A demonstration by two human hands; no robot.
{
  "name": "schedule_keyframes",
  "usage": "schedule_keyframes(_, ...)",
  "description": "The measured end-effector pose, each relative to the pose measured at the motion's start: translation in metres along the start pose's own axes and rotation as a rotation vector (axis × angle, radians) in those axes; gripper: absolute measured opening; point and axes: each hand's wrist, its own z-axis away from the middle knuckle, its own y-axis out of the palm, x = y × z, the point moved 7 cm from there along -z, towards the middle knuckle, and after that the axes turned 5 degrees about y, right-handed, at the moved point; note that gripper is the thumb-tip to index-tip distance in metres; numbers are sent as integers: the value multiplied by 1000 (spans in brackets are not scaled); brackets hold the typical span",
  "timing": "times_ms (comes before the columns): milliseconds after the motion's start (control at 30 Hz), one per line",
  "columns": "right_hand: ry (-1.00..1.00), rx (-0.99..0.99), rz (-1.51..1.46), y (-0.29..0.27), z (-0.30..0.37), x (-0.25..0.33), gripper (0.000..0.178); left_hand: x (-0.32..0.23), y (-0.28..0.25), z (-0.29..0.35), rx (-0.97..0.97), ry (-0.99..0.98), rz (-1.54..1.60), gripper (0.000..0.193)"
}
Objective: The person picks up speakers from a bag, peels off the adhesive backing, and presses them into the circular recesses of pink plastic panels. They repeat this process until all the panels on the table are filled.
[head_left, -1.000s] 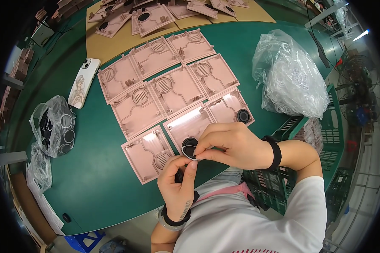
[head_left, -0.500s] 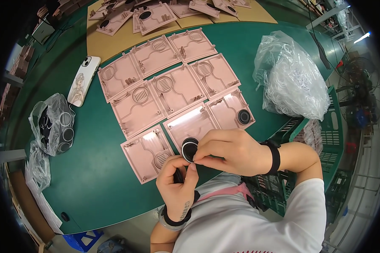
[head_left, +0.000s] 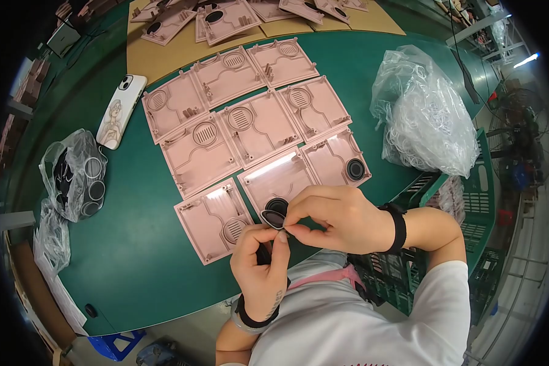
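Between both hands is a small dark disc with a pale rim [head_left: 273, 218], tilted so that it looks oval. My left hand [head_left: 259, 262] pinches its lower edge between thumb and forefinger. Another black piece [head_left: 263, 253] is partly hidden in that palm. The fingers of my right hand [head_left: 348, 221] are closed at the disc's right edge. Just behind it, a black round part [head_left: 278, 204] sits on a pink plastic panel [head_left: 271, 177]. The panel to the right [head_left: 329, 155] bears a similar black round part [head_left: 355, 169]. At the left, a panel [head_left: 210, 213] shows a bare slotted circle.
More pink panels [head_left: 259, 125] lie in rows on the green table [head_left: 134, 268]. Others are piled on cardboard [head_left: 372, 21] at the back. A phone [head_left: 121, 113] and a bag of black round parts [head_left: 73, 177] are left; a bag of clear rings [head_left: 427, 116] and green crate [head_left: 479, 183] right.
The disc in my fingers has tipped from facing up to a slanted, oval view. More of the black round part behind it now shows. Both hands stay nearly in place.
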Motion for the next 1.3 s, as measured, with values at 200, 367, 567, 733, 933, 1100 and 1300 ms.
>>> schedule_keyframes(200,-29,-17,61,1,0,7,18,-11,1,0,-3,82,-110,8)
schedule_keyframes(367,137,17,65,-8,-4,-2,18,-1,1,2,27,-27,41,8)
schedule_keyframes(567,475,-3,-768,-1,-8,-39,26,5,5,3,88,-148,180,8)
schedule_keyframes(733,461,317,-1344,11,-8,-22,31,6,8,7,151,-349,371,5)
schedule_keyframes(933,-117,294,-268,-27,-20,21,20,17,-6,19,120,-574,696,6)
schedule_keyframes(1100,-315,132,136,4,-5,27,14,12,-15,29,220,-608,623,12)
schedule_keyframes(1300,362,161,-257,21,-28,-16,10,-30,-43,32,206,54,-475,18)
